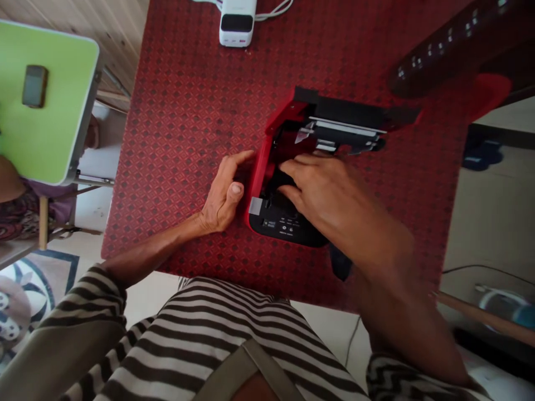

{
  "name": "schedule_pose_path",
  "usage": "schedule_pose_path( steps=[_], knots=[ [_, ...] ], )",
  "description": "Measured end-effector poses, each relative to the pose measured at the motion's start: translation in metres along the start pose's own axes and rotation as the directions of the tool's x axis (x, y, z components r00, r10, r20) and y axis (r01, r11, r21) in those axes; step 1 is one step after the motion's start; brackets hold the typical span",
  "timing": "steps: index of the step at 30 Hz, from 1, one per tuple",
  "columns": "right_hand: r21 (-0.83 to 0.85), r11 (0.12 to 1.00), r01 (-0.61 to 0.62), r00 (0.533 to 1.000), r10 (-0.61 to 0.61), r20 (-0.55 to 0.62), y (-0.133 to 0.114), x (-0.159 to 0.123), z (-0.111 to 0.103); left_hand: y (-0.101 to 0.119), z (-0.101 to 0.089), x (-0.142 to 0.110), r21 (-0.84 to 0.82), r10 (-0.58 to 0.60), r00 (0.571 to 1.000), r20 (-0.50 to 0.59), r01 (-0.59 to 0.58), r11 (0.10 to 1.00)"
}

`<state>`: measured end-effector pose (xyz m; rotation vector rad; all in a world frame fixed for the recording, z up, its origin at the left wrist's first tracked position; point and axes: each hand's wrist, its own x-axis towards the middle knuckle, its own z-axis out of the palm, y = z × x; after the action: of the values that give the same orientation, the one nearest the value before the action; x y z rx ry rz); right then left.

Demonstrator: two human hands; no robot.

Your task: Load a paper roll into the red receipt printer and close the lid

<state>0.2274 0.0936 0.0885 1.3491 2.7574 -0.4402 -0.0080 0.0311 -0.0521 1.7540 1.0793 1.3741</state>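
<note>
A small red and black printer lies on the red patterned tablecloth, its lid swung open toward the far side. My left hand rests flat against the printer's left wall, fingers together and thumb up, steadying it. My right hand reaches over the open top with its fingertips down inside the black compartment; whatever they touch is hidden. A metal bar and roller show under the lid.
A white power bank with a cable lies at the table's far edge. A dark bar with light dots crosses the top right. A green side table with a phone stands left. A black object pokes out beneath my right wrist.
</note>
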Motion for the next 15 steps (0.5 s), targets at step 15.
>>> schedule_pose_path(
  steps=[15],
  knots=[
    [0.068, 0.998, 0.005, 0.999, -0.001, -0.052, 0.001, -0.005, -0.011, 0.005, -0.004, 0.004, 0.005, 0.038, 0.998, 0.044, -0.038, 0.999]
  ],
)
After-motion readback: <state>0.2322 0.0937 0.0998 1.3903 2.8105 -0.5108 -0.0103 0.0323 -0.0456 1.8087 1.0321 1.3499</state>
